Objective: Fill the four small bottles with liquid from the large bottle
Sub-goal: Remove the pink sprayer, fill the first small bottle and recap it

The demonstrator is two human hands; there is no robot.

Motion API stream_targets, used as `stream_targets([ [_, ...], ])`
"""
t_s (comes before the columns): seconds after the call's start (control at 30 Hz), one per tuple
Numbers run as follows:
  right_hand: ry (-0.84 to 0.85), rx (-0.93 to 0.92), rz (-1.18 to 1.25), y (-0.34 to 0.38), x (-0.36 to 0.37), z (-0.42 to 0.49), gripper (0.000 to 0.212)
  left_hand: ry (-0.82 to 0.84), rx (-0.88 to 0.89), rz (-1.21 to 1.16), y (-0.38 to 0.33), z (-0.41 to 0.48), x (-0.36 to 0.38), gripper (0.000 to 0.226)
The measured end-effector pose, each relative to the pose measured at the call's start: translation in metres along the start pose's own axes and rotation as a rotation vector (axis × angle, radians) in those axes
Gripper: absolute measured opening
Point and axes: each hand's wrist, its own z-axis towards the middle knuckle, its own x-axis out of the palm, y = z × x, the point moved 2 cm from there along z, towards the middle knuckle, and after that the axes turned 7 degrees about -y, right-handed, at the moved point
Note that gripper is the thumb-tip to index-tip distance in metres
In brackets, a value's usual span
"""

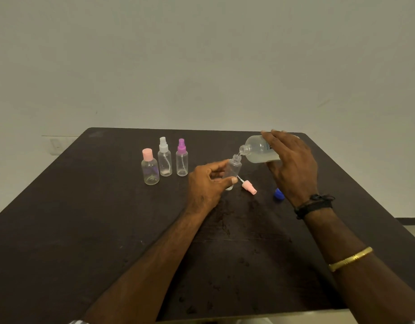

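Note:
My right hand (293, 164) grips the large clear bottle (260, 149), tipped on its side with its open neck pointing left. Its mouth sits just above the open neck of a small clear bottle (234, 168), which my left hand (209, 183) holds upright between thumb and fingers. A thin stream of liquid passes between the two mouths. Three capped small bottles stand in a row to the left: one with a pink cap (150, 168), one with a white sprayer (164, 159), one with a purple sprayer (182, 159).
A pink sprayer top (248, 187) with its tube lies on the dark table (85, 218) beside the held small bottle. A blue cap (278, 194) lies below my right hand. Wet spots mark the table in front of me.

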Motion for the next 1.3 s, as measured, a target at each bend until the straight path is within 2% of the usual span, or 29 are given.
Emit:
stream_targets([
  [1.3, -0.005, -0.018, -0.002, -0.0029, -0.0027, 0.0006, 0.064, 0.006, -0.016, -0.009, 0.0008, -0.0002, 0.0009, 0.049],
])
